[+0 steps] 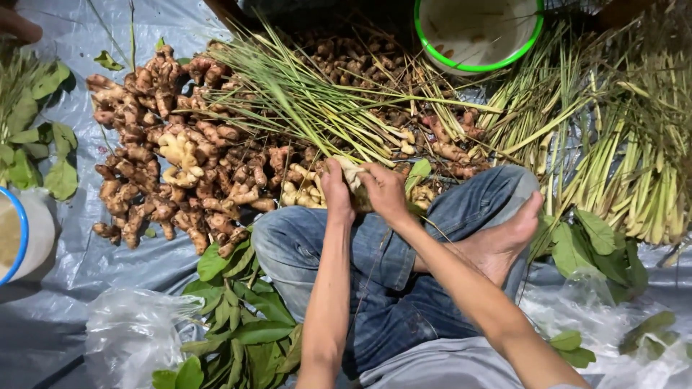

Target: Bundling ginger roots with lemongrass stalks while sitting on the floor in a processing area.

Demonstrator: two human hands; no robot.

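Observation:
I sit cross-legged in blue jeans on a grey tarp [65, 274]. My left hand [336, 189] and my right hand [386, 190] meet just past my knees, both gripping a pale piece of ginger root [352, 171]. A big heap of brown ginger roots [180, 166] lies right in front of them. A bundle of lemongrass stalks [303, 101] rests across the heap, its cut ends near my hands.
More lemongrass [613, 144] is piled at the right. A white bowl with a green rim [477, 32] stands at the top. Green leaves [238, 324] lie by my left knee, others at the far left and right. Clear plastic bags [130, 338], blue-rimmed container [18, 234] at the left edge.

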